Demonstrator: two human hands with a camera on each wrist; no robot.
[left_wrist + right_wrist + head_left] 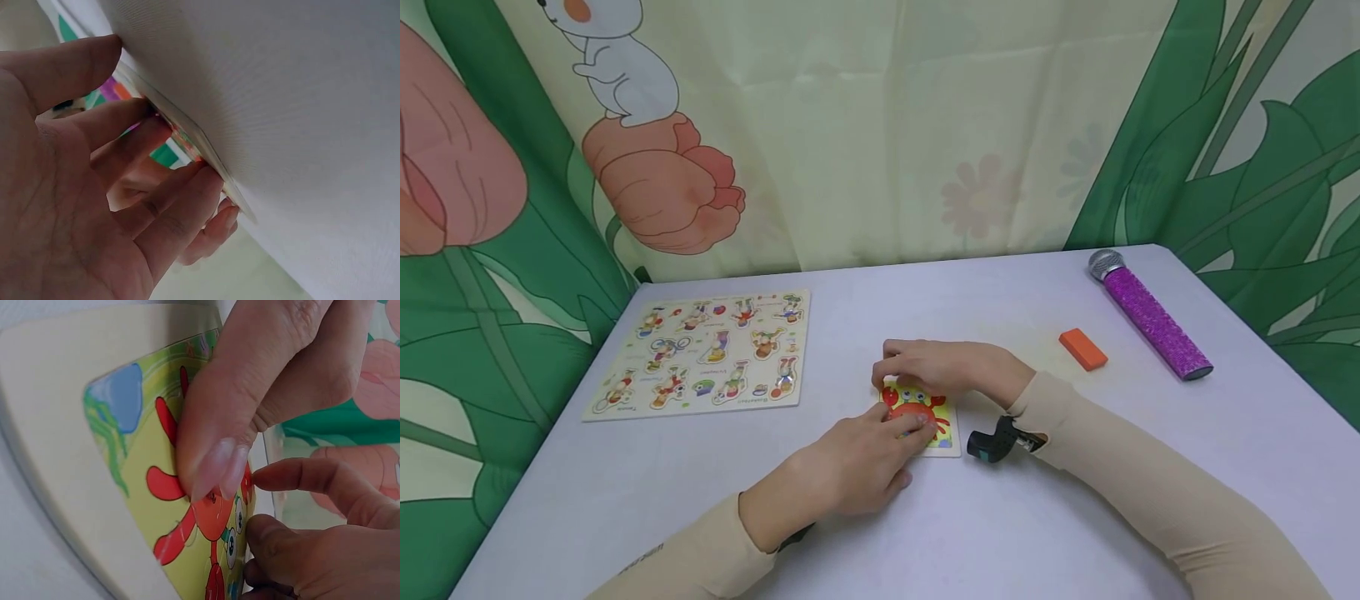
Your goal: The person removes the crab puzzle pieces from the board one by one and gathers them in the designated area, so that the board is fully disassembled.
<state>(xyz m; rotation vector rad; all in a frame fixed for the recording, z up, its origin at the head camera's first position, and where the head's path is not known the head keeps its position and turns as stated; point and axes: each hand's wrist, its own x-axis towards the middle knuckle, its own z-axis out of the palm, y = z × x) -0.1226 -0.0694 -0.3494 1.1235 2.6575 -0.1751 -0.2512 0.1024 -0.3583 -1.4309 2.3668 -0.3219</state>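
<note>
A small crab puzzle (951,417) with a pale border lies near the middle of the table. My left hand (868,462) reaches over it from the lower left. Its outstretched fingertips rest on the red crab (211,519), and the left thumb (75,65) stays apart from the board. At the puzzle's far edge my right hand (936,365) has its fingers bent. In the right wrist view, the right thumb (269,534) and index finger hold the puzzle near the crab's eyes and claw. Both hands hide much of the picture.
A pale board with several small cartoon figures (700,354) lies at the back left. To the right are an orange block (1083,349) and a glittery purple microphone (1153,321). A patterned curtain (865,133) hangs behind the white table (647,483).
</note>
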